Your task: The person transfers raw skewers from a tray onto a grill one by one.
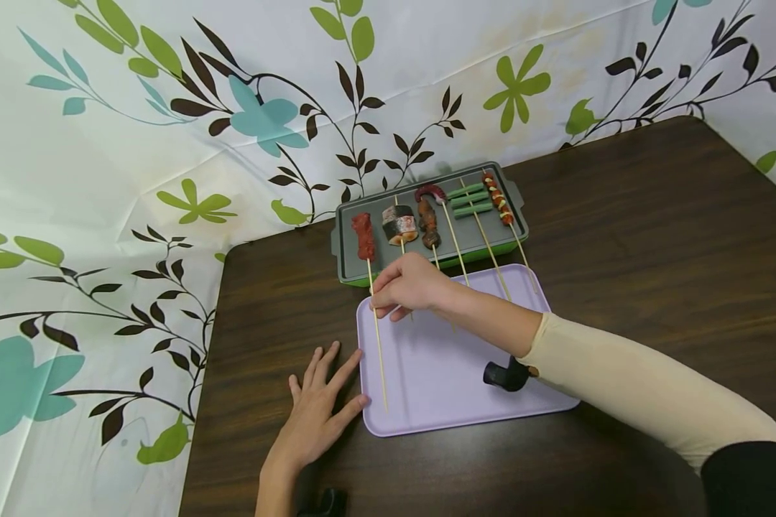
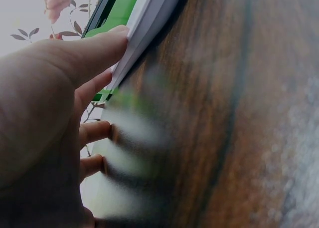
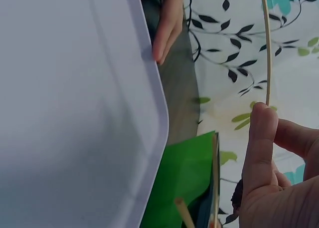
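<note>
- Skewer [image 1: 376, 316] with the red meat chunk is the one in play: its meat end sits on the left of the grey grill tray [image 1: 427, 248], and the bare stick runs down over the lilac tray [image 1: 465, 402] near that tray's left edge.
- Right hand [image 1: 406, 286] has its fingertips closed on the stick partway along, just below the grill's front rim. In the right wrist view the thumb [image 3: 259, 138] is pressed up against the stick [image 3: 267, 48], so that grip is a light pinch, not a fist.
- Left hand [image 1: 317, 413] lies flat on the dark counter [image 1: 653, 237], fingers straight, tips touching the lilac tray's left rim [image 2: 144, 28]. Nothing clenched there, it's just bracing.
- Doing this bit well, my take: hold the pinch on the stick, since a thin stick will want to roll between the fingers and the meat end looks like the heavy end.
- Lift it level if it has to clear the grill rim, otherwise the chunk could drag.
- Neighbours are close: the salmon-looking skewer [image 1: 399, 224] is just beside it, and more sticks pass under the right hand, so better to come straight along the stick's own line than to sweep sideways.
- That flat left hand is worth leaving where it is; the tray looks light and would probably slide.
</note>
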### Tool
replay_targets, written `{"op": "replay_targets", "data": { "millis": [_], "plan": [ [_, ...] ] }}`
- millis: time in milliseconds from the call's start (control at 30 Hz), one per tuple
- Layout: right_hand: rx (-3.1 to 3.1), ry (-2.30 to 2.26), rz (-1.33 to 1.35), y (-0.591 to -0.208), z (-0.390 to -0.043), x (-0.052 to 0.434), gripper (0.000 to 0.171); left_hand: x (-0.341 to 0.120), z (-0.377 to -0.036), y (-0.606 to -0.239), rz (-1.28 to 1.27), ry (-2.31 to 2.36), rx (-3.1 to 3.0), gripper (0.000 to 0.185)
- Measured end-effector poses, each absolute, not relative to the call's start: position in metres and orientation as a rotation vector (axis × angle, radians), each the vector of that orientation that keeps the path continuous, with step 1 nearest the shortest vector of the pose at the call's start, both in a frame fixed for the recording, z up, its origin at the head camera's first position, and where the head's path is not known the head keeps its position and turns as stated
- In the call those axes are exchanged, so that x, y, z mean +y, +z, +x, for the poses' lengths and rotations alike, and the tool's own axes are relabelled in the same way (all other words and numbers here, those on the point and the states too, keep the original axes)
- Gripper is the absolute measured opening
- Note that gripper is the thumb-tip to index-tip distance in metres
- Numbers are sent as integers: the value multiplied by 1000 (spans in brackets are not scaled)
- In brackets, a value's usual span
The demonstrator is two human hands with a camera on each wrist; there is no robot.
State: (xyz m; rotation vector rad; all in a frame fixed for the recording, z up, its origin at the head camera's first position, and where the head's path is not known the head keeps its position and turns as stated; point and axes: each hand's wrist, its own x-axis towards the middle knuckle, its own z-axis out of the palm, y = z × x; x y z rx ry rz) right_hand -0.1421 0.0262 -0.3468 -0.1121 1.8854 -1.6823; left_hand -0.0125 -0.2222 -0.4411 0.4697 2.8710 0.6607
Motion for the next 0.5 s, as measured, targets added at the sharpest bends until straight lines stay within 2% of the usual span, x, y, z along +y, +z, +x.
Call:
{"op": "replay_targets", "data": {
  "millis": [500],
  "plan": [
    [1926,-1635,-29,-361,-170,19,11,-223,-13,-443,471,664,2880,67]
  ]
}}
